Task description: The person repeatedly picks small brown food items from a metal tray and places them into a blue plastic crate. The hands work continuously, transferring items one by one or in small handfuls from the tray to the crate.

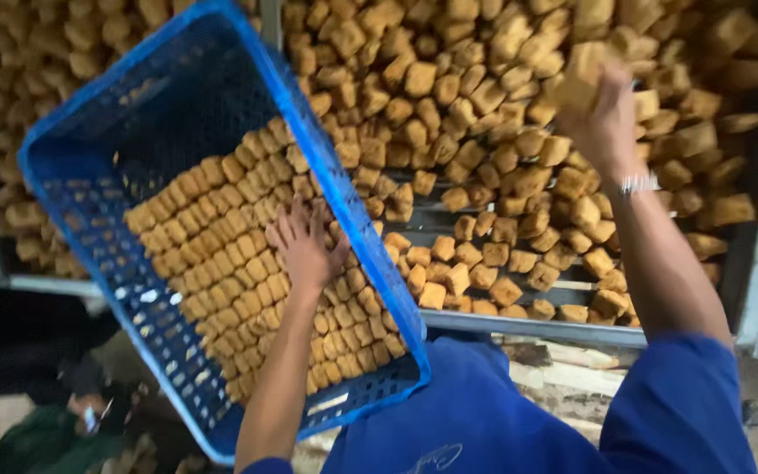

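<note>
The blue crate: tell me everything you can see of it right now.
The blue crate is a rectangular plastic box with perforated walls and floor, tilted steeply, its low corner near the person's blue shirt. Neat rows of golden-brown cubes fill its lower half; the upper part is bare. The left hand rests flat on the cubes inside. Behind it lies a rack of loose cubes.

Perforated blue plastic crate [81, 189], matt

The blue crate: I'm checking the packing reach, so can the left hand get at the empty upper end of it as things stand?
Probably yes. The left hand lies flat on the packed brown cubes inside the blue crate, and nothing lies between it and the bare upper end. The right hand is away, holding a cube over the rack.
</note>
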